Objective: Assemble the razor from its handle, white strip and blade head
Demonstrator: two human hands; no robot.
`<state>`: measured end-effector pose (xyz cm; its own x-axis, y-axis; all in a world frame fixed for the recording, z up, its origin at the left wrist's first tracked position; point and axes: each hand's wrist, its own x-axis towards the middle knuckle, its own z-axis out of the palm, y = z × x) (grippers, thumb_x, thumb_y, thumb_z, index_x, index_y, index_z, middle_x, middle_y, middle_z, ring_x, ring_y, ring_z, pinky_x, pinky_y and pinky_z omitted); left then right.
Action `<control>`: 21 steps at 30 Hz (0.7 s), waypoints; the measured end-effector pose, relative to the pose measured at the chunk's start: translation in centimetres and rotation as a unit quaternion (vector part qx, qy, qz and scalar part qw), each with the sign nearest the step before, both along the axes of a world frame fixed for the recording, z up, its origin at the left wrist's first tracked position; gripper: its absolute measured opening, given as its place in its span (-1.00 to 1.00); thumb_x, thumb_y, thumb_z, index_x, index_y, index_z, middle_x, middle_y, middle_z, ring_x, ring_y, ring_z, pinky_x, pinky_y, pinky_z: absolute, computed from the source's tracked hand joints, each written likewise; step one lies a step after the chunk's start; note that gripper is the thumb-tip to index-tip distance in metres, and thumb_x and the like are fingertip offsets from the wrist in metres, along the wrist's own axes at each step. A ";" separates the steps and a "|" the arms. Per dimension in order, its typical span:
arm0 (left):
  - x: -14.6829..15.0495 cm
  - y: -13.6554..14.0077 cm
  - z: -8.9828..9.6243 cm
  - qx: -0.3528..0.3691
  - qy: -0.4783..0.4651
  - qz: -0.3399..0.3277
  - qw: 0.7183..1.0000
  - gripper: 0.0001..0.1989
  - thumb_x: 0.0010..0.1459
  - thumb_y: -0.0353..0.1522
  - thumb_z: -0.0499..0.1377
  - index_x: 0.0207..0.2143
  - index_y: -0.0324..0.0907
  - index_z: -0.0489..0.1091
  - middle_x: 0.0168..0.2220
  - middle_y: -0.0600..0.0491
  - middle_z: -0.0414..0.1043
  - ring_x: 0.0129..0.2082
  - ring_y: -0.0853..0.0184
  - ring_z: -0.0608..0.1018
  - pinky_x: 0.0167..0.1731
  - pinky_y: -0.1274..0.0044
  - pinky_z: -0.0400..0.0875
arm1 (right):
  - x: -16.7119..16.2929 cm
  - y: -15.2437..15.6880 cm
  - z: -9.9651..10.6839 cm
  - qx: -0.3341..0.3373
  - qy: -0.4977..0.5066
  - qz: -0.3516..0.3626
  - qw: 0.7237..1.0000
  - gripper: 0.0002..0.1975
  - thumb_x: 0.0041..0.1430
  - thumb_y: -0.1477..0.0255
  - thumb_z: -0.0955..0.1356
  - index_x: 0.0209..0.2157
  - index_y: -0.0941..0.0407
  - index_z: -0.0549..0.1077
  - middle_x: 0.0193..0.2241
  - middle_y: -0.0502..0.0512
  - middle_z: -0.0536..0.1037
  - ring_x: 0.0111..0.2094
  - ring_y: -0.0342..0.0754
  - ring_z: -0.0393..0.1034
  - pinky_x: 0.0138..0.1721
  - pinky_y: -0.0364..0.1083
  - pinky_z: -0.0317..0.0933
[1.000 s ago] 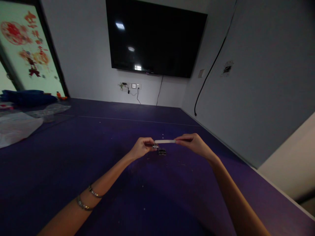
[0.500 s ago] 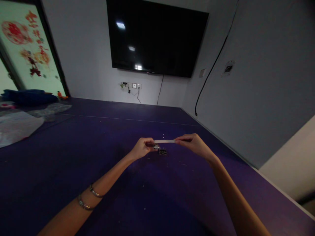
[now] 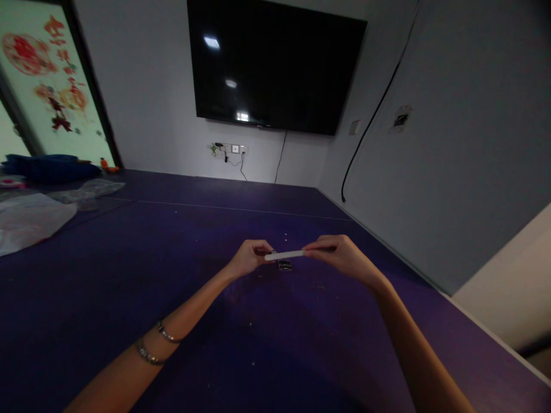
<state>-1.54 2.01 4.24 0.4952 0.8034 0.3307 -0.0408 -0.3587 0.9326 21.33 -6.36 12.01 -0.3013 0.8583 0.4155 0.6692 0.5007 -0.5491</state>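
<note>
Above the purple surface (image 3: 267, 321), near a small dark object (image 3: 284, 265), a white stick (image 3: 284, 255) is gripped by the right hand (image 3: 340, 256), its free end now lowered before the curled left hand (image 3: 246, 258), whose hold cannot be told, suggesting the stick is being repositioned.

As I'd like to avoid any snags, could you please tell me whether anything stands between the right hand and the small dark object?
Nothing separate is visible between the right hand and the small dark object; only the white strip that hand holds crosses just above the object in view, toward the left hand.
</note>
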 end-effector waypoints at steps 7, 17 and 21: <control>0.1 -0.1 0.1 -0.002 0.013 0.011 1.000 -0.84 -0.22 -0.47 0.32 -0.52 -0.27 0.39 -0.53 0.12 0.46 -0.49 0.43 0.49 -0.38 0.55 0.35 | 0.1 0.2 -0.1 0.014 0.007 -0.009 1.000 -0.78 0.06 0.27 0.34 -0.33 0.06 0.57 -0.41 0.07 0.57 -0.39 -0.08 0.42 -0.38 -0.14 0.24; -0.1 -0.6 0.5 0.022 0.009 -0.002 1.000 -0.85 -0.19 -0.47 0.31 -0.51 -0.27 0.38 -0.48 0.09 0.47 -0.45 0.41 0.49 -0.35 0.54 0.37 | 0.7 0.8 -0.4 -0.024 0.049 0.011 0.998 -0.77 0.03 0.26 0.35 -0.34 0.06 0.58 -0.37 0.07 0.59 -0.33 -0.03 0.45 -0.30 -0.10 0.27; -0.1 -0.5 0.6 0.016 -0.004 -0.006 1.000 -0.85 -0.19 -0.46 0.30 -0.52 -0.28 0.38 -0.46 0.07 0.48 -0.42 0.40 0.50 -0.32 0.53 0.36 | 1.0 1.2 -0.7 -0.013 0.071 -0.035 0.997 -0.77 0.01 0.26 0.36 -0.35 0.07 0.58 -0.36 0.09 0.59 -0.30 0.00 0.45 -0.28 -0.08 0.27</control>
